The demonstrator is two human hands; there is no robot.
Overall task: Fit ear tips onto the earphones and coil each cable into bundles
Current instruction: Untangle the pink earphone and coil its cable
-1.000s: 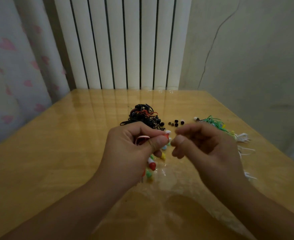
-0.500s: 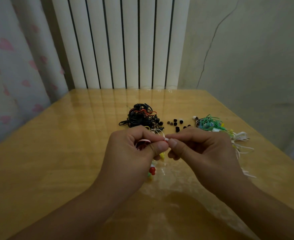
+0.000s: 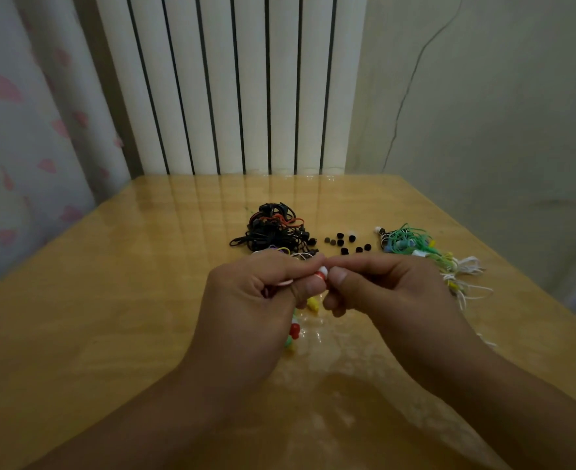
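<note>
Two hands meet over the wooden table (image 3: 110,300). The left hand (image 3: 252,300) curls around a red-and-white earphone (image 3: 321,275), its cable mostly hidden in the fist. The right hand (image 3: 381,293) pinches at the earphone's tip with thumb and forefinger; whether an ear tip sits there is too small to tell. Beyond lie a black cable tangle (image 3: 273,232), loose dark ear tips (image 3: 346,242) and green and white earphones (image 3: 415,244), partly hidden by the right hand.

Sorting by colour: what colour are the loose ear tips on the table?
Black ear tips, head view.
</note>
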